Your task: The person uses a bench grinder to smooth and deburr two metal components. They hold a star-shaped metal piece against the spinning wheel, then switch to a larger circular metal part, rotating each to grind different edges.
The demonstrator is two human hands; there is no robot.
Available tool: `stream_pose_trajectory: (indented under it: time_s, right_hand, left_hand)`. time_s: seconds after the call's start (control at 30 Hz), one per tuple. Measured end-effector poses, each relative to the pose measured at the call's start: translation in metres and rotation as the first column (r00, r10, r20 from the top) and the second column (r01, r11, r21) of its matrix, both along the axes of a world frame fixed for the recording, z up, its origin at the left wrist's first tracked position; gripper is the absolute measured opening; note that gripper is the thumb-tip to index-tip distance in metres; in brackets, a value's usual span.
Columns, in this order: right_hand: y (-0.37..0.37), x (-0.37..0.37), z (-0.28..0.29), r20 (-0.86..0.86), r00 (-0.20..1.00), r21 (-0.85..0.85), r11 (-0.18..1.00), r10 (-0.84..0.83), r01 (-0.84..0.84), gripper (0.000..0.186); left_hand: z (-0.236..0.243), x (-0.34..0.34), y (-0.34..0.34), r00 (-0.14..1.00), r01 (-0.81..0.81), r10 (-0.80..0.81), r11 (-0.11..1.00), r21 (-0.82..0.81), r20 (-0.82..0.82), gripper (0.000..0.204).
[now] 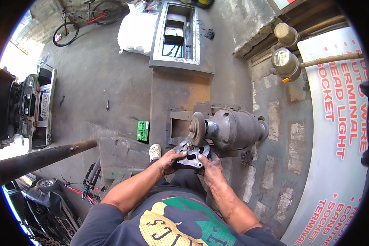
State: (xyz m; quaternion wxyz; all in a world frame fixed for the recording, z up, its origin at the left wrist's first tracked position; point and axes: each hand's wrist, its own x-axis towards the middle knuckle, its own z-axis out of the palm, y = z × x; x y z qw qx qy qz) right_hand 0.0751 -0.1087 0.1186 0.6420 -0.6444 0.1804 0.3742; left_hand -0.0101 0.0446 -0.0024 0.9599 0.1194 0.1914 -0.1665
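Both the left hand and the right hand curl their fingers around a dark, round cast-metal housing plate with several holes, held just below the grey bench grinder's wheel.

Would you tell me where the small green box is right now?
In the head view, the green box lies on the concrete floor, left of the bench grinder and just above a white shoe.

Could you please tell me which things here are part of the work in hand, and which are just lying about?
In hand:
- left hand and right hand, both gripping the dark metal housing
- bench grinder, its wheel just above the housing

Lying about:
- green box
- white sack
- bicycle
- rusty pipe
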Motion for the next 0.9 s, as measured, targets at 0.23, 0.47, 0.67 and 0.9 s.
stream_pose_trajectory:
  time_s: [0.23, 0.47, 0.67, 0.9]
  right_hand:
    - [0.004, 0.004, 0.001, 0.014, 1.000, -0.058, 0.998, 0.013, -0.012, 0.035]
    - [0.007, 0.008, 0.017, -0.020, 0.999, -0.086, 0.995, 0.047, -0.048, 0.030]
    - [0.004, 0.008, 0.003, 0.078, 0.993, -0.074, 0.994, 0.087, -0.081, 0.033]
    - [0.005, 0.006, -0.011, 0.000, 0.990, -0.065, 0.988, 0.138, -0.138, 0.034]
  left_hand:
    - [0.010, 0.002, 0.005, 1.000, 0.005, -0.006, 0.999, -0.048, -0.022, 0.076]
    - [0.020, -0.002, 0.002, 1.000, -0.007, 0.007, 1.000, -0.030, -0.014, 0.079]
    - [0.014, -0.006, -0.002, 0.999, -0.016, 0.015, 1.000, -0.010, -0.049, 0.081]
    - [0.022, -0.020, 0.005, 0.993, -0.041, 0.041, 0.999, 0.002, -0.111, 0.080]
